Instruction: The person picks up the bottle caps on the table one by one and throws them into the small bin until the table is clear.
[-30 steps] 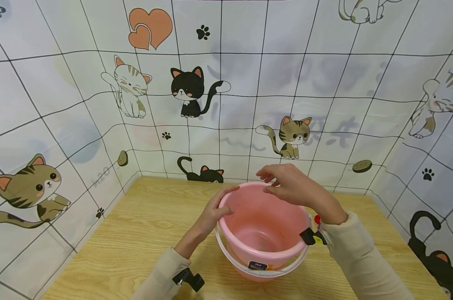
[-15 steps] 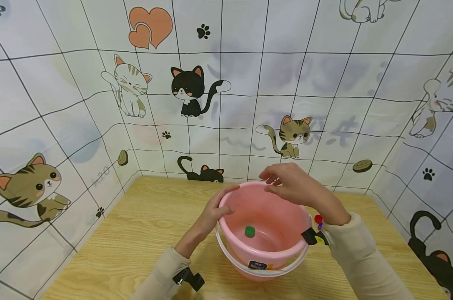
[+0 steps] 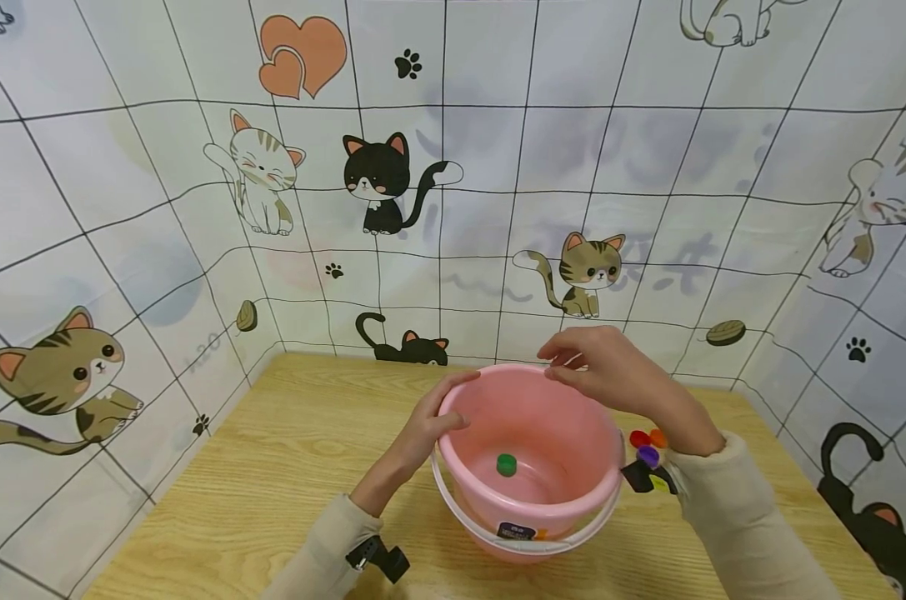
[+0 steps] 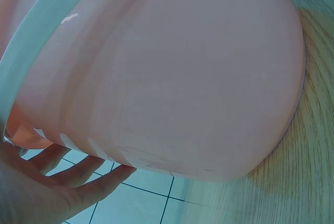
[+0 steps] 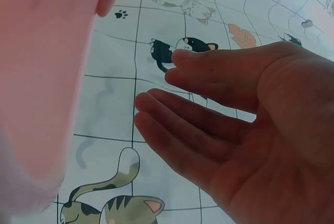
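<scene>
A pink plastic bucket (image 3: 543, 518) with a white handle (image 3: 490, 537) stands on the table. My left hand (image 3: 432, 417) grips its left rim, thumb inside and fingers outside; in the left wrist view those fingers (image 4: 99, 185) lie against the outer wall. On the bucket's floor lies a small green piece (image 3: 506, 465), round like a bottle cap. Above the far right rim hovers my right hand (image 3: 610, 367). In the right wrist view its fingers (image 5: 177, 135) are loosely bent, apart from the bucket, with nothing between them.
Right of the bucket, by the right sleeve, small round pieces lie on the wood-grain table (image 3: 332, 417): a red one (image 3: 639, 439), an orange one (image 3: 658, 438), a purple one (image 3: 648, 456) and a partly hidden yellow one (image 3: 658, 482). A cat-print sheet (image 3: 483, 167) surrounds the table.
The green piece has appeared inside the bucket. My right hand has drifted right, uncovering more of the coloured pieces. My left hand keeps its grip on the rim.
</scene>
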Tool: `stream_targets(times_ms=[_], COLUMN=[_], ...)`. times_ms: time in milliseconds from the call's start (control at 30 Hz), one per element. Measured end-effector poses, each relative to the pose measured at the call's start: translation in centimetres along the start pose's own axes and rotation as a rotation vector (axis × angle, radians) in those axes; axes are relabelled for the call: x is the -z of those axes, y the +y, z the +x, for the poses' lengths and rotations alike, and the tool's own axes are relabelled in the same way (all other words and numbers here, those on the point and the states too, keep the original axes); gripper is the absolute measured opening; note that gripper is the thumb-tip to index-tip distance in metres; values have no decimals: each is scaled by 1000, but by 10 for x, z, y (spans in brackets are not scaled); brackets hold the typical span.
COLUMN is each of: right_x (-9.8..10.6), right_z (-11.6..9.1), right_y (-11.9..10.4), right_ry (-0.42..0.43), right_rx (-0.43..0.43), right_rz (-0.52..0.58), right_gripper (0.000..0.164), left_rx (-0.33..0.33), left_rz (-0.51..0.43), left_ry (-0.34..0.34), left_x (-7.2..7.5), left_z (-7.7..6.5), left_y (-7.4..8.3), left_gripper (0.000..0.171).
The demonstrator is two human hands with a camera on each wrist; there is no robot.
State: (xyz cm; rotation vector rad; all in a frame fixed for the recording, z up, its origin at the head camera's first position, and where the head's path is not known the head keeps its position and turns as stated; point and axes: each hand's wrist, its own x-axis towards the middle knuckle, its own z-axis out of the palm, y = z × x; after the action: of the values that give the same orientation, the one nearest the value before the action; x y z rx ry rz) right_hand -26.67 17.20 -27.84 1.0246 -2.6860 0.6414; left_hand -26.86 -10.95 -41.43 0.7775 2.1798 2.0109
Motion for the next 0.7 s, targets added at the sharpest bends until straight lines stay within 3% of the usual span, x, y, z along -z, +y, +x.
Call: stream_targets(times_ms=[533, 700], right_x=[4, 1], right_z=[-54, -70], right_y=[36, 52], right_ry=[175, 162], right_rx=[-88, -159], right_rz=[-63, -70], right_gripper=[15, 15], left_rx=[-11, -1], left_rz=[-18, -27], left_ry=[-12, -8], left_x=[-1, -1], left_z=[0, -1], left_y=[2, 0], left_gripper=[68, 68])
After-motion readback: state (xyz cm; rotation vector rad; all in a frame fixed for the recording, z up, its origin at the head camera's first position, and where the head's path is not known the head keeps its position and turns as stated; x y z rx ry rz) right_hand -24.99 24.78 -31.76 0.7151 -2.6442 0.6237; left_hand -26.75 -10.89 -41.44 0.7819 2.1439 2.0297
